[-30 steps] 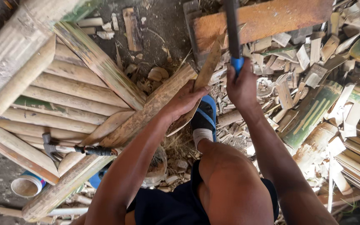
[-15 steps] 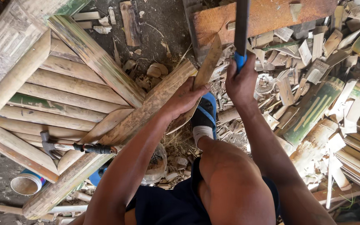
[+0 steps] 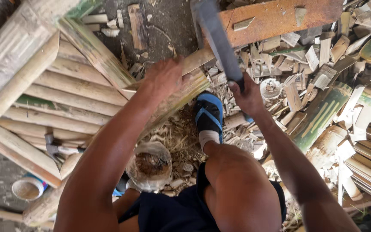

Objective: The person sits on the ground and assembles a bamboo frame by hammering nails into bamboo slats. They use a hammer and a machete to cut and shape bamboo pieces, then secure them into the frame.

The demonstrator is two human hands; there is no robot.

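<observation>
Bamboo pole [image 3: 181, 96] slants up-right, left hand [image 3: 165, 77] gripping; right hand [image 3: 247, 96] clenches raised blade [image 3: 217, 38].

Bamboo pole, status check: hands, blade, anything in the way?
Left hand gripping the bamboo pole. Right hand holds the blade raised over it. Foot in the blue sandal close beside; offcuts all around.

I saw a dull grey metal blade [image 3: 217, 38], a rough, fibrous bamboo pole [image 3: 181, 99], and a rusty orange plank [image 3: 280, 17].
</observation>
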